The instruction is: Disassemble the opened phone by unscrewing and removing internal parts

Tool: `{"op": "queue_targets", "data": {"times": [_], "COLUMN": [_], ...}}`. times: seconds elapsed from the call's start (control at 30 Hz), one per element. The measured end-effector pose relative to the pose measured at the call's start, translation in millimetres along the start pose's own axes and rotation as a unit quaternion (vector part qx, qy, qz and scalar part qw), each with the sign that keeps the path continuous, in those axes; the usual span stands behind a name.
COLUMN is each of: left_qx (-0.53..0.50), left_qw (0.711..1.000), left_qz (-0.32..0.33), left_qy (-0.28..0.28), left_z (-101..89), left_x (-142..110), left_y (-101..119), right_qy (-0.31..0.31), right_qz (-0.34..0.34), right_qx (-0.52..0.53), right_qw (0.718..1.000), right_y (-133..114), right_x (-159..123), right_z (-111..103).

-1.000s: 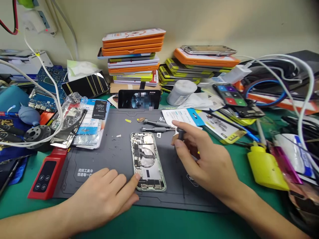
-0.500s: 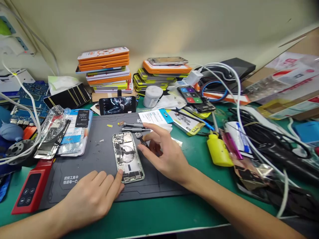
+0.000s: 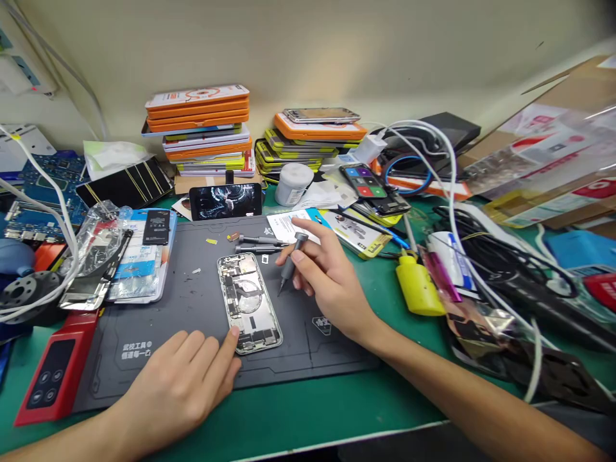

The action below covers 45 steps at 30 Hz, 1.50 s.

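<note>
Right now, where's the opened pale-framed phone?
Head view, left of centre: the opened pale-framed phone lies on the dark grey rectangular mat, left of the dark grey screwdriver in the right hand; the left hand touches the phone's lower-left edge.

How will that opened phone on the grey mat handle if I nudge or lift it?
The opened phone probably stays stiff, given its pale surrounding rim. Inside, it looks fragile: the dark flat strip lies uncovered, so contact at the edges seems safer. Lying flat on the grey mat, it would likely slide rather than roll or tip.
</note>
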<state>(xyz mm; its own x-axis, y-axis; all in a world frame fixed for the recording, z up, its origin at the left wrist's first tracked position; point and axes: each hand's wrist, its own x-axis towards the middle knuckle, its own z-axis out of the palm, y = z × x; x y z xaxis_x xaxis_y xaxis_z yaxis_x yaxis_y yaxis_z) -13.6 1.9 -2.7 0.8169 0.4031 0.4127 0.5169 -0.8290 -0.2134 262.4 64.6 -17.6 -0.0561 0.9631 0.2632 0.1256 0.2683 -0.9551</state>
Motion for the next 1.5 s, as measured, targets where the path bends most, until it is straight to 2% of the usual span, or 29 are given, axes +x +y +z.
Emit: {"op": "queue_targets", "data": {"times": [0.27, 0.57, 0.87, 1.17, 1.27, 1.4, 1.5], "left_qx": [0.039, 0.028, 0.032, 0.01, 0.0, -0.039, -0.072], "left_qw": [0.999, 1.0, 0.999, 0.999, 0.999, 0.995, 0.992], "left_qz": [0.018, 0.006, 0.004, -0.04, -0.053, -0.096, -0.103], "left_qy": [-0.011, -0.005, 0.014, 0.006, 0.002, -0.01, -0.008], "left_z": [0.8, 6.0, 4.7, 4.2, 5.6, 7.1, 6.8], "left_x": [-2.2, -7.9, -6.3, 17.0, 17.7, 13.8, 13.1], "left_y": [8.9, 8.8, 8.8, -1.1, -1.4, -2.7, -5.3], "right_qy": [0.001, -0.012, -0.012, -0.023, -0.026, -0.035, -0.044], "right_qz": [-0.049, -0.12, -0.116, -0.112, -0.108, -0.127, -0.144], "right_qx": [-0.073, -0.157, -0.165, -0.172, -0.169, -0.173, -0.187], "right_qw": [0.996, 0.98, 0.979, 0.978, 0.979, 0.976, 0.971], "right_y": [1.4, 6.0, 5.8, 9.4, 10.2, 12.5, 14.0], "right_x": [-5.0, -7.0, -5.5, -4.7, -5.4, -8.0, -10.0], "right_z": [1.8, 2.8, 8.5, 5.5, 4.8, 4.5, 3.4]}}
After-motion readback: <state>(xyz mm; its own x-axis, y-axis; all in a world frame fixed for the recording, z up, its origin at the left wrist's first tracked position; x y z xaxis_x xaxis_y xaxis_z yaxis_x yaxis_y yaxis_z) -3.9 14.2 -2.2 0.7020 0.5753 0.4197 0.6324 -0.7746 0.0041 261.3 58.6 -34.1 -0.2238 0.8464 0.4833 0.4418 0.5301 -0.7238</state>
